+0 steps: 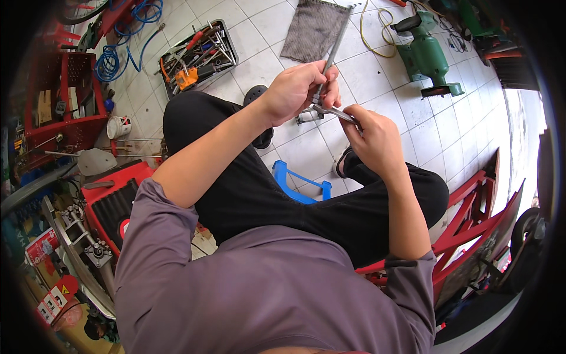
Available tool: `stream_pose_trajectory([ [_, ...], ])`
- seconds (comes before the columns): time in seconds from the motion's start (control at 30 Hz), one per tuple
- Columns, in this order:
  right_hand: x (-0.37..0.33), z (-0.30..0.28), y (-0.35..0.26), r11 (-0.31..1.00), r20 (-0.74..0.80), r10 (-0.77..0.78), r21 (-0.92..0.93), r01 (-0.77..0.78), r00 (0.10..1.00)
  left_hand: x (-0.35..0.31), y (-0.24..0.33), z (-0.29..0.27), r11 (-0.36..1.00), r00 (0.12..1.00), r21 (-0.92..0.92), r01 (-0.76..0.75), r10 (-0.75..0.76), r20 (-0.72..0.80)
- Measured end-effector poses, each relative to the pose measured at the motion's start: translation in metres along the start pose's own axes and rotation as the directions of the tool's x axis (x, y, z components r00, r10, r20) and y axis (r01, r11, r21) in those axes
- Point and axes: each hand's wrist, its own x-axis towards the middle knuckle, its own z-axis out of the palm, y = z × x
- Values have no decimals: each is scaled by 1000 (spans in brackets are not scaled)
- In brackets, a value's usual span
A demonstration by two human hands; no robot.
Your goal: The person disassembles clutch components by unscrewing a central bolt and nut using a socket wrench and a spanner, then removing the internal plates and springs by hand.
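My left hand (302, 88) is closed round a long grey metal rod (337, 47), which slants up and away from me. At the rod's lower end sits a small metal fitting (316, 99). In my right hand (377, 141) is a wrench (345, 115), pinched between thumb and fingers, with its head against that fitting. Just below my left hand a silvery bracket-like metal part (309, 117) shows; whether it joins the rod I cannot tell. Both hands are close together above the floor, between my knees.
A tray of hand tools (227, 42) lies ahead left, near a coiled blue hose (109, 64). A dark mesh mat (312, 29) and a green bench grinder (429, 53) are on the tiled floor. Blue stool-like plastic (282, 175) shows between my legs. Red metal frames (471, 227) stand at right.
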Motion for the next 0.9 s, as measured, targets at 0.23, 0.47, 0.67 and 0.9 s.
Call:
stream_pose_trajectory([
  [0.23,3,-12,0,988,125,110,90,-122,986,-3,0,3,973,976,-79,-219,217,-35],
  [0.47,0,3,6,391,201,243,875,-286,949,3,-7,9,939,933,100,-329,339,-119],
  [0.67,8,6,-8,378,-13,287,920,-101,958,0,-20,23,892,949,389,-231,294,-112],
  [0.9,5,-27,26,695,-83,348,691,-197,934,-13,19,16,-426,696,889,-166,588,412],
])
